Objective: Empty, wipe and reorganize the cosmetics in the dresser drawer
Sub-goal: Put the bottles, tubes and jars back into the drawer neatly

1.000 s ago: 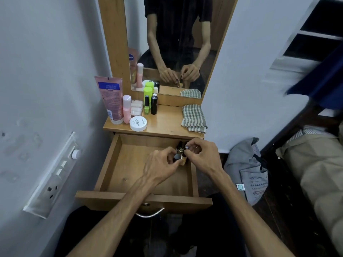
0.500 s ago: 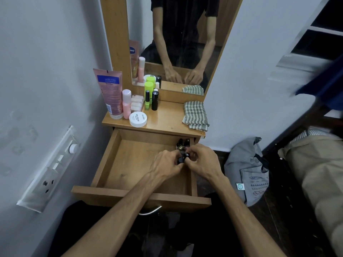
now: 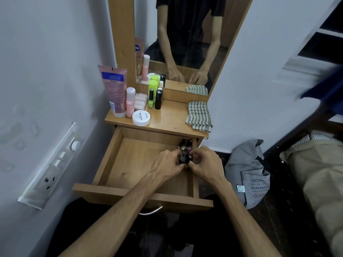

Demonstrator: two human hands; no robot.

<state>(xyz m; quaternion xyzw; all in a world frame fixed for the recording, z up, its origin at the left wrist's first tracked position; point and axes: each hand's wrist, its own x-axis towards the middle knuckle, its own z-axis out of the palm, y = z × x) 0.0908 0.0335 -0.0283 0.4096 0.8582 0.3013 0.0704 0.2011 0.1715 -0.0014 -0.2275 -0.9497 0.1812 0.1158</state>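
Note:
The wooden dresser drawer (image 3: 130, 164) stands pulled out, mostly bare inside. In its back right corner sits a cluster of small dark nail polish bottles (image 3: 185, 149). My left hand (image 3: 167, 164) and my right hand (image 3: 204, 164) meet there, fingers curled around the nearest bottles of the cluster. On the dresser top stand a pink tube (image 3: 114, 89), a pink bottle (image 3: 130, 102), a white nail polish remover jar (image 3: 141, 118), a green bottle (image 3: 152, 89), a black tube (image 3: 158, 99) and a folded checked cloth (image 3: 199, 115).
A mirror (image 3: 185, 43) rises behind the dresser top. A wall with a switch panel (image 3: 52, 167) is close on the left. A grey bag (image 3: 248, 173) lies on the floor to the right, next to a bed (image 3: 319, 173). The drawer handle (image 3: 151, 211) hangs near my lap.
Both hands have dropped lower into the drawer's back right corner and closed around the small bottles. More bottles now stand in the cluster.

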